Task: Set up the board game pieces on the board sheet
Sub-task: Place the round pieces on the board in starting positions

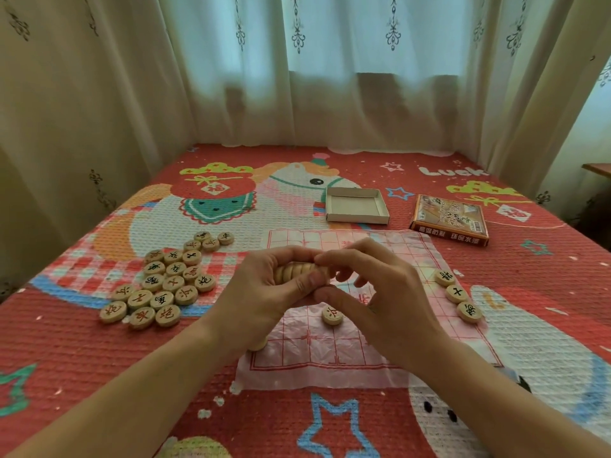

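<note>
My left grip (pixel 261 292) clamps a stack (pixel 294 271) over the sheet (pixel 330 365). My right grip (pixel 386 292) pinches its end, likely to draw one piece.

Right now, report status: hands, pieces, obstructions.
Left hand grips stack of pieces; right hand pinches its end. One piece on board sheet. Pile lies left, off sheet.

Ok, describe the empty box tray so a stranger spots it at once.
Start at the pink board sheet on the red mat. Two boxes lie just beyond its far edge; the tray is the left one. It is plain pale cardboard, open and empty; the printed box beside it is brown with lettering.
</note>
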Demonstrator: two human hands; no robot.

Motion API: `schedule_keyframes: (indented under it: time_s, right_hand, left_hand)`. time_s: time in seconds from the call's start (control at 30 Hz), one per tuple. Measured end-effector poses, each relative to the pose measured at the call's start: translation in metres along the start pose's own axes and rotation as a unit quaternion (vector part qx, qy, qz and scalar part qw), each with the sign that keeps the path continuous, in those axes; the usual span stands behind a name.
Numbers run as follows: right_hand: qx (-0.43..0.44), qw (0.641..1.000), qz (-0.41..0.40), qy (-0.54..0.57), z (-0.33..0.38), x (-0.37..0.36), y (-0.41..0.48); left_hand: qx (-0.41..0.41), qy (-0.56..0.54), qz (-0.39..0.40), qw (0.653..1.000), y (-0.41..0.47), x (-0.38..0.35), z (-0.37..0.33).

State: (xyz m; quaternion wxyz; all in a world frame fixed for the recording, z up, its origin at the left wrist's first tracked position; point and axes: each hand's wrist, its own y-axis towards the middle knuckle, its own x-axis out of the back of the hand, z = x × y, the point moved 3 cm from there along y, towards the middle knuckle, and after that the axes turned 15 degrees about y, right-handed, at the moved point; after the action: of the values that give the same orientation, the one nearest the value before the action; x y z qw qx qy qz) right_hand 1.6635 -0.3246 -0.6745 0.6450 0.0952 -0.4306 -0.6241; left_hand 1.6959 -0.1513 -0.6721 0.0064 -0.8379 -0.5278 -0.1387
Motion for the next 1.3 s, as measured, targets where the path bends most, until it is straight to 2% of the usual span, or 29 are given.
schedule_keyframes:
  time_s: [0.3, 0.77, 0.9, 1.07, 1.3]
  right_hand:
    - [-0.028, 0.999, -0.037, 0.001, -0.003, 0.013, -0.001]
    - [-0.029, 0.999, -0.034, -0.010, -0.001, 0.011, -0.003]
    - [-0.042, 0.999, -0.013, -0.009, 0.003, 0.001, -0.005]
    - [-0.034, 0.997, 0.031, -0.061, 0.008, -0.017, 0.005]
    - [-0.103, 0.985, 0.068, -0.120, -0.024, -0.046, 0.048]
  left_hand:
    - [0.024, -0.027, -0.030, 0.999, -0.003, 0.007, 0.001]
    - [0.022, -0.040, -0.083, 0.996, -0.001, 0.035, 0.002]
    - [0.019, -0.044, -0.095, 0.994, -0.002, 0.045, 0.001]
    - [0.026, -0.047, -0.126, 0.991, -0.002, 0.056, 0.003]
    - [0.052, -0.068, -0.207, 0.974, 0.002, 0.069, 0.011]
